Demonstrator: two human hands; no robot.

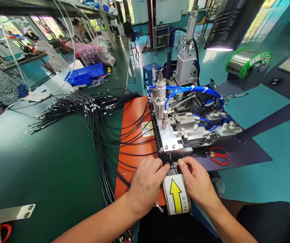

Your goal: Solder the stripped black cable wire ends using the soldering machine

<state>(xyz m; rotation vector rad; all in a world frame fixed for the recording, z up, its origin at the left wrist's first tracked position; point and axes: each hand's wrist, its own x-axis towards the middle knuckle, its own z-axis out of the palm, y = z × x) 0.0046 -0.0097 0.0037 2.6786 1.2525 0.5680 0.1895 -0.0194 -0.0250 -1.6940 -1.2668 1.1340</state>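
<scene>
My left hand [147, 182] is closed at the front of the machine [170, 135], thumb and index finger pressed together on a black cable that is mostly hidden beneath the hand. Close by on the right, my right hand [196, 182] pinches the thin coloured wires [177, 165] at a cable end. Both sets of fingertips meet over a small metal slot, just above a guard plate with a yellow arrow [176, 195]. Several black cables [134, 154] run across the orange plate [132, 135] into the machine's side. More coloured wire ends [159, 207] show below my left wrist.
A large bundle of black cables [94, 125] lies on the green table [66, 155]. Red-handled scissors [218, 155] rest right of the machine, below a solder spool [246, 62]. Blue bins [86, 74] stand farther back. Co-workers sit at the far left. A lamp [223, 27] hangs at upper right.
</scene>
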